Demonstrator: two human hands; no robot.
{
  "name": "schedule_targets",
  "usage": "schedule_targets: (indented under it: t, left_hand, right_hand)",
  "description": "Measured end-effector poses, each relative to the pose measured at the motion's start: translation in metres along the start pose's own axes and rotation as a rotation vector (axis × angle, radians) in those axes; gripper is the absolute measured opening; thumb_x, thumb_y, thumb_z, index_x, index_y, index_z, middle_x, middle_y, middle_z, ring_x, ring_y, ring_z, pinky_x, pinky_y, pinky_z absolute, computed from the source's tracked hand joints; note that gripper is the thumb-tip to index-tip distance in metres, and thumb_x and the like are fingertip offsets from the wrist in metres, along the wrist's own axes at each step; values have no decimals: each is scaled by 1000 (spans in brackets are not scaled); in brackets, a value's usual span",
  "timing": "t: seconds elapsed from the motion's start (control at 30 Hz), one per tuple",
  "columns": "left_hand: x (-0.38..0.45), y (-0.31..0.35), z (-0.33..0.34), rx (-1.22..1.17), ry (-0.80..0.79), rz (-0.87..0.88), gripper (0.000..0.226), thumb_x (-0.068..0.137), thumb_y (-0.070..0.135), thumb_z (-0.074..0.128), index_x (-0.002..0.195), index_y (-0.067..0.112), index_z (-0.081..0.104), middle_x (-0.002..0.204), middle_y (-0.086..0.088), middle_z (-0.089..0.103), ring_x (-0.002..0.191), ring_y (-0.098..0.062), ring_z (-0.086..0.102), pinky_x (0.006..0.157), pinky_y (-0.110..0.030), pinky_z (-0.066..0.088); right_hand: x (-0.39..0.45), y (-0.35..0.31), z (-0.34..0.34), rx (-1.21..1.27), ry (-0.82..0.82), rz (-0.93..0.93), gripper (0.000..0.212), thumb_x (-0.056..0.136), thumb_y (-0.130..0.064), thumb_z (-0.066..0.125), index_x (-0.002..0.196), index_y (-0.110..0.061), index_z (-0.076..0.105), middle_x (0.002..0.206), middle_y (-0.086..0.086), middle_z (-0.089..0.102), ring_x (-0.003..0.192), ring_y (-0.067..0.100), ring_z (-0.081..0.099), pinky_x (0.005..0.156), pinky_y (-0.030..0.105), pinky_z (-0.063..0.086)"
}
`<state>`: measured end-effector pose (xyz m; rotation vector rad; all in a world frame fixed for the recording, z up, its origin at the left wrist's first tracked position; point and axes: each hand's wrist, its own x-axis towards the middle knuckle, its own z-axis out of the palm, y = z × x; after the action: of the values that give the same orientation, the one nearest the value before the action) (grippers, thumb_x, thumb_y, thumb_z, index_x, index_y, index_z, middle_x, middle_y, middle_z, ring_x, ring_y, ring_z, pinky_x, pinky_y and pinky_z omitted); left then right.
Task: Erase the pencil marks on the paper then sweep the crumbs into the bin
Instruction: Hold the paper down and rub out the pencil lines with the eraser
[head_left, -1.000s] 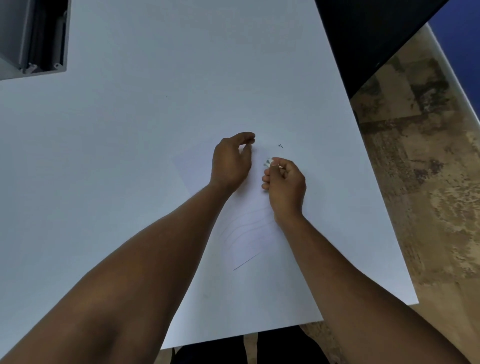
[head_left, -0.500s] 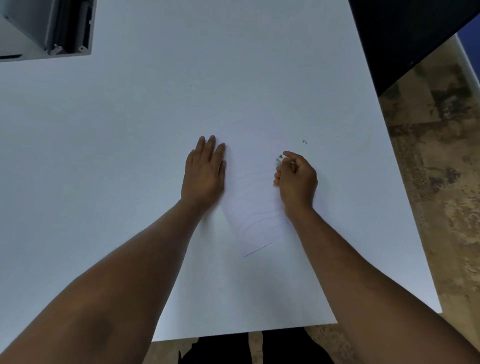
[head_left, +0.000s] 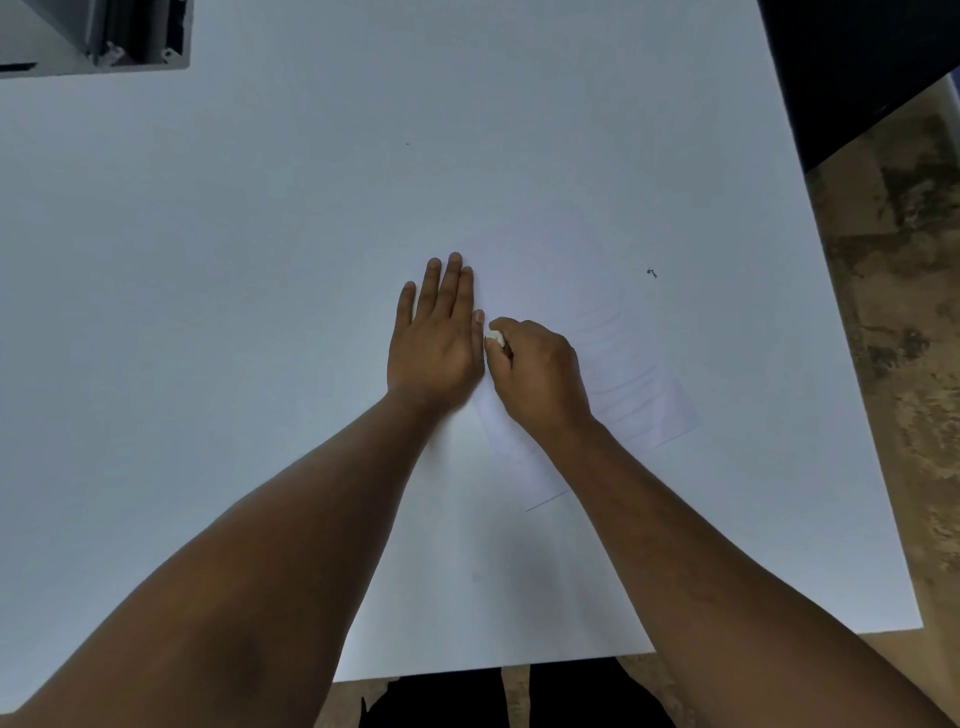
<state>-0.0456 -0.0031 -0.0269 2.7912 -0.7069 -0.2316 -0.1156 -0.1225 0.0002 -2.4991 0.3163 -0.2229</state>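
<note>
**A:** Head view, looking down. Where does the work sit?

**B:** On a white table. The paper, a thin white sheet lying askew, is near the middle of the table, toward its right edge. Faint wavy pencil lines show on its right half.

**A:** Why is the left hand flat?

**B:** It appears to act as a clamp. Its fingers are straight and close together, the palm pressing down at the sheet's left edge, probably so that the thin paper cannot slide or buckle under rubbing.

**A:** And the right hand?

**B:** Its fingers are curled and pinch a small white eraser, of which only a rounded end shows past the fingertips. That end lies just beside the left thumb, at the sheet's left part. Whether it touches the paper cannot be told.

**A:** Stage of the task?

**B:** Judged as erasing: lines remain, and no sweeping has begun. A small dark speck lies on the table beyond the sheet, well apart from both hands; what it is cannot be told.

**A:** The bin?

**B:** A grey box-like object with hard, straight walls stands at the far left corner; whether it is the bin is uncertain.

**A:** Surfaces?

**B:** Table smooth and matt; floor mottled brown.
</note>
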Motion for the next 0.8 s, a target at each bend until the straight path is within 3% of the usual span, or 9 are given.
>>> schedule_targets:
  t: [0.17,0.3,0.47,0.53,0.7,0.8]
  left_hand:
    - [0,-1,-1,13,-8,11,60,109,37,12,164,14,8,172,-1,2,159,-19,-4,129,-42,-1]
    - [1,0,-1,5,-22,-2,58,110,34,16,164,13,7,173,0,0,159,-19,-6,128,-43,-2]
    - [1,0,0,0,-18,1,58,110,35,16,164,14,6,173,0,-1,159,-19,-7,128,-43,-3]
    - [0,0,1,5,-9,-2,59,110,35,16,164,14,7,173,0,0,159,-19,-7,128,-44,-2]
    - [-1,-2,1,10,-17,13,59,110,36,14,164,14,5,172,-1,-2,158,-19,-9,128,-42,-5]
    - [1,-2,1,8,-13,11,59,110,36,15,164,14,7,173,0,0,159,-19,-7,128,-43,-3]
  right_hand:
    - [3,5,-3,-112,38,-42,13,95,-15,58,94,-6,68,78,8,67,66,22,62,61,25,42]
    - [15,38,-29,-164,185,124,10,88,-12,59,81,-5,60,67,12,61,59,32,59,56,34,42]
    - [20,41,-39,-72,212,281,11,89,-14,56,85,-4,60,64,11,61,58,31,59,55,35,48]
    - [17,22,-30,-8,198,214,13,91,-16,57,89,-5,63,66,11,64,60,30,61,57,32,48]
    - [4,-12,-5,9,-19,49,14,96,-19,57,95,-6,64,76,8,67,65,24,63,59,26,44]
    - [10,12,-15,-85,69,39,9,92,-14,59,92,-7,63,76,10,66,66,30,64,59,33,51]
